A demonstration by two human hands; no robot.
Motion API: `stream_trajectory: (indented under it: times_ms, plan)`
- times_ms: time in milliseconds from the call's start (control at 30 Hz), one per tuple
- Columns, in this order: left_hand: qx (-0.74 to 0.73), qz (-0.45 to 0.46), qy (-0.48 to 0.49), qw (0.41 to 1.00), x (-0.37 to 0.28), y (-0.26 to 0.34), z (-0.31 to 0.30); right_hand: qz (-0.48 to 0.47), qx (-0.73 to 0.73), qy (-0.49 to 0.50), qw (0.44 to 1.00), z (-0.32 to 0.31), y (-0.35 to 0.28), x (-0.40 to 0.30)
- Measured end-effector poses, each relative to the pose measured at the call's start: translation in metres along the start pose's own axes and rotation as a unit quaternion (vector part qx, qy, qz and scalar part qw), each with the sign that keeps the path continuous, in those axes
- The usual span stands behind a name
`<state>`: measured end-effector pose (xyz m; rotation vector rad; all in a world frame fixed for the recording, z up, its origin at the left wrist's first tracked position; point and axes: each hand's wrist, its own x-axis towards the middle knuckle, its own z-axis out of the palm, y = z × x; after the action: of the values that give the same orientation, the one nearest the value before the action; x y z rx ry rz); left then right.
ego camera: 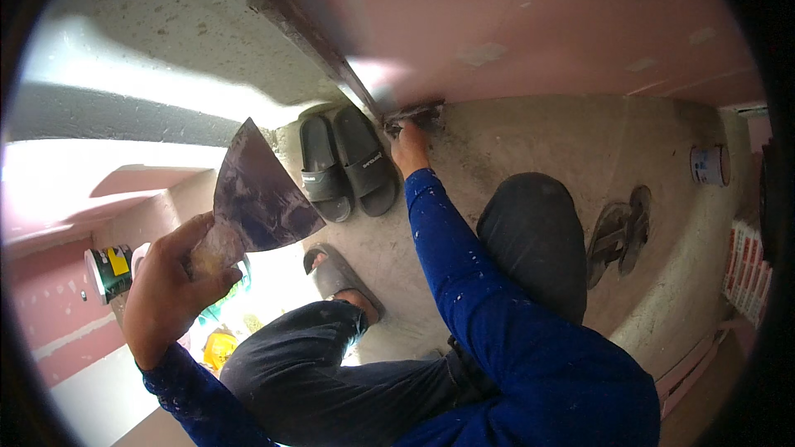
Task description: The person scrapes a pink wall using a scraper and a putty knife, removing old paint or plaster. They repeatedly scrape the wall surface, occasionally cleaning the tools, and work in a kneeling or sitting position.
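My left hand (168,288) grips the pale, worn handle of a broad putty knife (261,198). Its fan-shaped metal blade points up and is smeared with whitish compound. Down at the foot of the pink wall panel (497,62), my right hand (411,148) is closed on a dark flat tool (428,115), apparently a second putty knife. This tool lies along the line where panel and floor meet, close to the corner with the dark upright frame (310,34). My fingers hide its handle.
Two black slide sandals (338,164) sit beside the corner. Flip-flops (618,236) lie on the concrete floor (528,136) to the right, with a small tub (710,166) farther off. A stack of boxes (745,270) is at the right edge. At left are a paint bucket (112,273) and yellow bag (219,349).
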<state>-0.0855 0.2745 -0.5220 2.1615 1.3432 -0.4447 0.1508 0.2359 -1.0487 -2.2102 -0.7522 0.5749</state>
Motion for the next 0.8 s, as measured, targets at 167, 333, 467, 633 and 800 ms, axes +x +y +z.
stream_trajectory:
  times_ms: [167,333,467,633,800]
  plan:
    - [0.015,-0.008,0.003,1.000,0.001,0.002,0.000,0.164,0.497,0.031,0.851,-0.003,-0.025,0.008]
    - [0.023,0.024,0.003,0.999,-0.002,0.003,-0.001,0.181,0.713,0.039,0.676,-0.046,-0.081,-0.015]
    - [0.023,0.038,0.007,0.999,-0.003,-0.004,0.002,0.138,0.698,0.062,0.700,-0.090,-0.137,-0.032]
    - [-0.007,0.046,-0.009,0.999,-0.001,-0.007,0.005,0.230,0.694,0.101,0.675,-0.113,-0.154,-0.037]
    - [0.014,0.052,0.001,0.999,0.002,0.003,0.000,0.359,0.698,0.135,0.605,-0.089,-0.096,-0.033]
